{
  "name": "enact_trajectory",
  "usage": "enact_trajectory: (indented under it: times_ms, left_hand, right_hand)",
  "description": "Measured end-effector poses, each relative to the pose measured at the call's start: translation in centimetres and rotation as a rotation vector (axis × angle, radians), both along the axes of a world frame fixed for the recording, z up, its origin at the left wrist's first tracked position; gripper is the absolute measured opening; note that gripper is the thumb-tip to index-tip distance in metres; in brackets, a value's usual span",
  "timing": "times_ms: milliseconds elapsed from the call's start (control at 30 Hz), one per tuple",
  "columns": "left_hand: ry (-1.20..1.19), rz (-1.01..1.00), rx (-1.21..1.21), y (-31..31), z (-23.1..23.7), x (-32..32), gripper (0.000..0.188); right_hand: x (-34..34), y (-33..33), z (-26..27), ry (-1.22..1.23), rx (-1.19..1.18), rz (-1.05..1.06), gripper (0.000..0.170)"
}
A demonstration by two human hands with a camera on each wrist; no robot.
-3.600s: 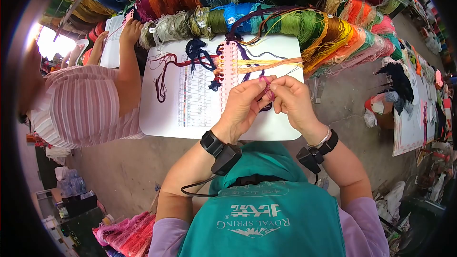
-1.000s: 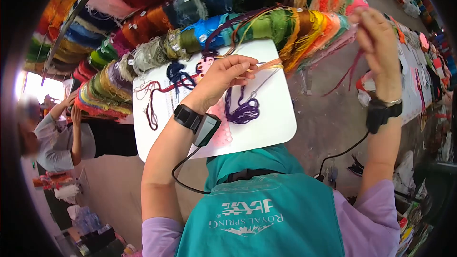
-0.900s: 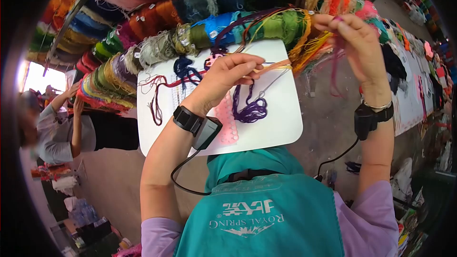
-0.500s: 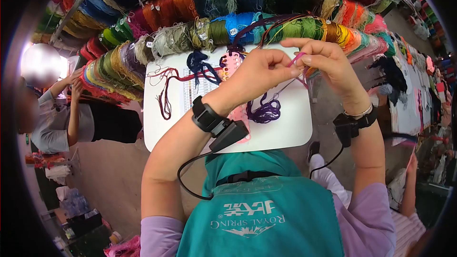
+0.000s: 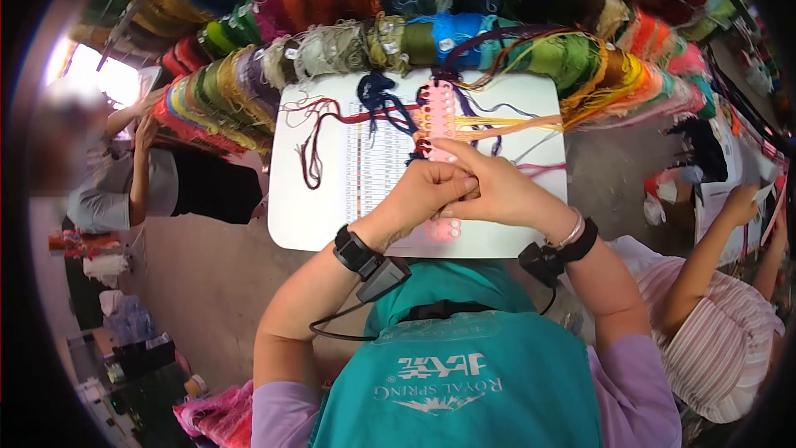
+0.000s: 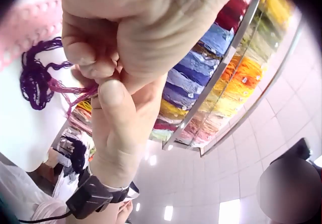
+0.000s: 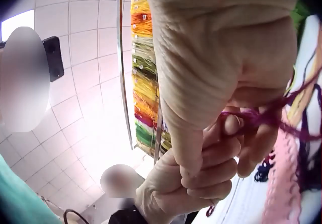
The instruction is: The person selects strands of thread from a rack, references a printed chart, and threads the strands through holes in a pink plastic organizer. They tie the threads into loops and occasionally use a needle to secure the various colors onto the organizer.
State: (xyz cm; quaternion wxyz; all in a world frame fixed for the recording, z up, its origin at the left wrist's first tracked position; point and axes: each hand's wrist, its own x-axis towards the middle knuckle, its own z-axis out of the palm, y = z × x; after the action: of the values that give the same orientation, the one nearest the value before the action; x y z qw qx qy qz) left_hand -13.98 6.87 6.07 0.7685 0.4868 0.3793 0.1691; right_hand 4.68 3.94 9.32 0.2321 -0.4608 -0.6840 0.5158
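Fingertips together — the left hand and the right hand both pinched the glossy magenta thread, fingers curled round it, strands trailing right of them. Below the fingers ran the pink perforated card strip, on the white round-cornered board — dark navy thread lay beyond them, leftward.

access is open over the near left corner of the desk. skeins block the far edge; strands cross the right.

A striped shirt right, a grey shirt left.
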Motion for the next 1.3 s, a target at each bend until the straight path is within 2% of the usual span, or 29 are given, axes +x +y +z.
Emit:
enact_trajectory:
  times_ms: [67, 100, 167, 200, 233, 333, 367, 400, 467, 567, 667, 767, 867, 900, 1000, 1100, 1300]
  left_hand:
    - [-0.002, 0.117, -0.107, -0.9, -1.1, -1.2, 0.023]
    - [-0.023, 0.189, -0.154, -1.4, -1.7, -1.4, 0.024]
    - [-0.054, 0.295, -0.209, -2.3, -2.5, -1.9, 0.025]
    - [-0.055, 0.305, -0.207, -2.6, -3.0, -2.3, 0.025]
    - [-0.057, 0.316, -0.208, -2.8, -3.6, -2.7, 0.025]
    - [-0.024, 0.323, -0.130, -3.6, -4.5, -3.1, 0.024]
    - [-0.016, 0.310, -0.094, -3.9, -4.5, -3.2, 0.024]
    - [-0.009, 0.294, -0.060, -4.1, -4.5, -3.2, 0.024]
    - [-0.039, 0.306, -0.117, -4.0, -4.7, -3.4, 0.023]
    - [-0.084, 0.332, -0.242, -4.2, -4.9, -3.8, 0.023]
    - [-0.162, 0.340, -0.299, -4.2, -5.2, -3.9, 0.025]
    - [-0.028, 0.379, -0.213, -3.7, -4.3, -3.9, 0.023]
    - [0.062, 0.512, -0.150, -3.4, -3.5, -3.7, 0.027]
    - [0.073, 0.468, -0.183, -3.1, -3.5, -4.0, 0.035]
    - [0.057, 0.447, -0.234, -3.0, -3.1, -3.8, 0.037]
    - [0.032, 0.432, -0.288, -2.4, -3.5, -3.6, 0.038]
    - [-0.046, 0.368, -0.199, -1.3, -5.7, -2.9, 0.030]
  right_hand:
    - [-0.8, -0.4, -2.1, -0.057, 0.143, -0.032, 0.081]
    - [-1.0, -0.7, -2.1, -0.162, 0.174, -0.045, 0.074]
    - [-1.6, -1.2, -3.4, -0.134, 0.148, -0.072, 0.069]
    - [-1.7, -1.5, -4.3, -0.123, 0.133, -0.089, 0.067]
    - [-1.9, -1.8, -5.0, -0.064, 0.144, -0.128, 0.058]
    - [-2.4, -2.5, -5.9, -0.021, 0.124, -0.188, 0.049]
    - [-2.6, -2.8, -5.9, 0.026, 0.133, -0.222, 0.035]
    - [-2.8, -2.9, -6.0, 0.018, 0.112, -0.237, 0.032]
    - [-2.9, -3.3, -6.3, -0.001, 0.065, -0.271, 0.024]
    - [-3.5, -3.9, -6.9, 0.014, 0.308, -0.319, 0.017]
    - [-3.6, -3.8, -7.6, 0.034, 0.438, -0.328, 0.014]
    - [-3.8, -2.9, -7.8, 0.083, 0.311, -0.488, 0.010]
    - [-3.8, -0.4, -9.5, 0.105, 0.181, -0.607, 0.009]
    - [-3.9, 0.2, -10.2, 0.117, 0.166, -0.617, 0.008]
    - [-4.5, 0.8, -11.6, 0.102, 0.142, -0.579, 0.008]
    - [-4.7, 0.9, -11.8, 0.045, 0.217, -0.605, 0.008]
    - [-4.4, 0.8, -10.9, 0.052, 0.154, -0.586, 0.009]
